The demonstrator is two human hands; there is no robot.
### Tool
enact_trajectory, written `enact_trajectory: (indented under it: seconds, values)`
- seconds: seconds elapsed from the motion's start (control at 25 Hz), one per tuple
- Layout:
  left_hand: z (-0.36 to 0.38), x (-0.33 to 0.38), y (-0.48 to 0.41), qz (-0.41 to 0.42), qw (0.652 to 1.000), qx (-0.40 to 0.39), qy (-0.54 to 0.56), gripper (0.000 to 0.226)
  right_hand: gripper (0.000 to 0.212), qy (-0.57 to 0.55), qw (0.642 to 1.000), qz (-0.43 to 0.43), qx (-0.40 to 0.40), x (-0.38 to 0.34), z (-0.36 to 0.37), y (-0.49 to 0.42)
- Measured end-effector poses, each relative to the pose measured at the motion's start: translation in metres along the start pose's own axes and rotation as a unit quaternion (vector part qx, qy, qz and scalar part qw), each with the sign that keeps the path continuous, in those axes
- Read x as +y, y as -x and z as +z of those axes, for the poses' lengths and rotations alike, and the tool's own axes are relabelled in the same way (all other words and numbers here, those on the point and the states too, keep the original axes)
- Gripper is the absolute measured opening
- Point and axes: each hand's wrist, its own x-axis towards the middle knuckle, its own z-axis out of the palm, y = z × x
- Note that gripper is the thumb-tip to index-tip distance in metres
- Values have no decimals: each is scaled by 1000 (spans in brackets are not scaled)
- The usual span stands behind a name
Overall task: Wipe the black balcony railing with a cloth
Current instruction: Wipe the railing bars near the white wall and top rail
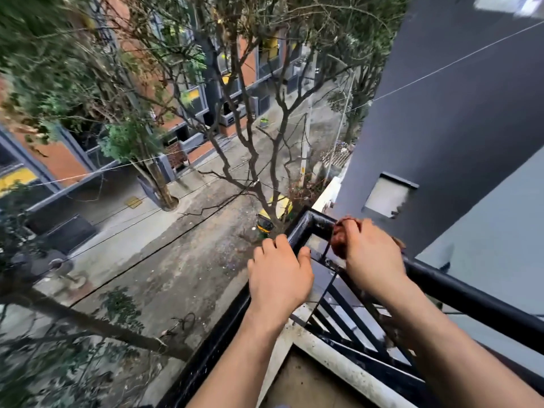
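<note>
Right hand (pixel 371 251) is clutching a bunched reddish-brown cloth (pixel 343 234) against the black metal balcony railing (pixel 471 295) just right of its far corner, the unwiped length running near-right from there, left hand (pixel 279 275) curling over the left side, fingers hiding most of the cloth.

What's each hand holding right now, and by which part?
Right hand grips a reddish-brown cloth, bunched in its fist, against the black metal balcony railing near its corner. Left hand grips the railing's top bar just short of that corner.
</note>
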Motion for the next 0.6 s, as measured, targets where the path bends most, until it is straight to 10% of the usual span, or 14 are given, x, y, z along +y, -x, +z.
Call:
enact_trajectory:
  seconds: [0.24,0.44,0.6]
  values:
    - [1,16,-24,0,999,49,-21,64,48,-26,993,-94,-68,-46,22,-80]
    - [7,10,-23,15,999,47,-19,46,37,-52,978,-147,136,4,63,7]
    - [19,4,-8,40,997,57,-41,50,49,19,977,-162,137,29,92,59]
